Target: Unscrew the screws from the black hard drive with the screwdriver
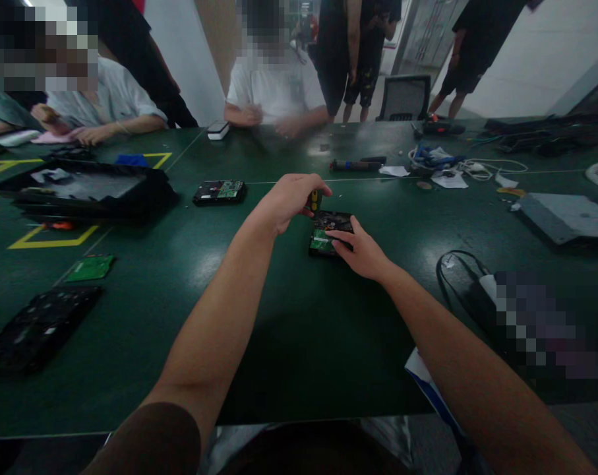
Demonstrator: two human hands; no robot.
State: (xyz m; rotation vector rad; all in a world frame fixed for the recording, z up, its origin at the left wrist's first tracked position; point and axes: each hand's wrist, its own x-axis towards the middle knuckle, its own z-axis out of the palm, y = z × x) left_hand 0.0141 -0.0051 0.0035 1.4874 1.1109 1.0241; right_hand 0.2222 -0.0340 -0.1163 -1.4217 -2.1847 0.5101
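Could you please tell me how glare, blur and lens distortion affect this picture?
Head view: pale glare patches on the green tabletop, either side of the forearms; motion blur on the seated person in the middle; wide-angle stretch, standing people leaning near the edges; black-and-green device fairly clear, fine detail too small.

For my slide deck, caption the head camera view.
Left hand holds a yellow-and-black tool at a black device with green circuitry; right hand rests on the device.

A gray box (570, 214) sits on the counter (299, 356). Behind it are white cords (477, 173) and a far chair (405, 99). A black cord (461, 251) curls in front, left of it.
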